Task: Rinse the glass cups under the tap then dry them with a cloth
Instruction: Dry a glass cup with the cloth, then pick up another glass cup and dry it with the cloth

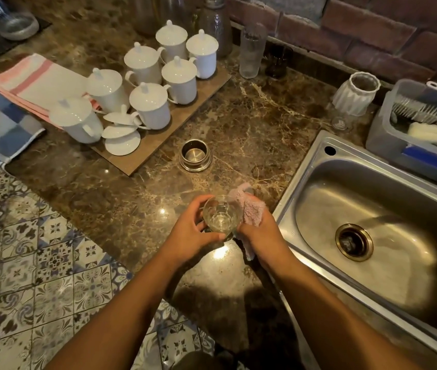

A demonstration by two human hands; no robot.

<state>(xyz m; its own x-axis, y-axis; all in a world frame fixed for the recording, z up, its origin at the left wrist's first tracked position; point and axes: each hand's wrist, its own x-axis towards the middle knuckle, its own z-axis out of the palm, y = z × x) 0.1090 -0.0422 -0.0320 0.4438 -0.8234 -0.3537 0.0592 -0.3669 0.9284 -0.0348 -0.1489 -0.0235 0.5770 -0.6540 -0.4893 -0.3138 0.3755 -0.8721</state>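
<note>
Left hand [190,236] curled round glass cup [221,216], right hand [262,233] clutching pink cloth [252,209] at its side.

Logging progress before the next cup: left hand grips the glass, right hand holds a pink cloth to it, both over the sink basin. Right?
Not the place. The head view shows the left hand gripping the glass and the right hand holding the cloth to it, but both are over the counter, left of the sink, not over its basin.
</note>
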